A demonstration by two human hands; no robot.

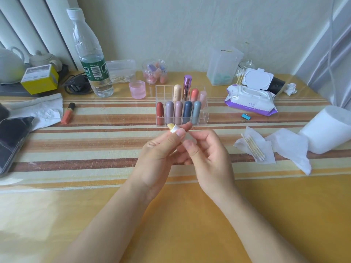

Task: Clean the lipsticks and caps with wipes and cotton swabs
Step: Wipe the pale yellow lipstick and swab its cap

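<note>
My left hand [161, 154] grips an uncapped white lip balm [173, 128], its pale yellow tip pointing up and left. My right hand [207, 152] pinches the lower end of the same tube; that end is mostly hidden by the fingers. Just beyond the hands stands a clear acrylic organizer [161, 93] with several capped lipsticks upright in it. A purple pack of wet wipes [248, 103] with its white lid flipped open lies at the right. Several cotton swabs [253, 147] rest on a white tissue to the right of my hands.
A tissue roll [328, 128] lies at the far right. One orange lipstick [68, 113] lies at the left near a crumpled tissue [43, 111] and a phone [13, 137]. A water bottle [90, 54], pink jar [137, 89] and clear containers stand at the back.
</note>
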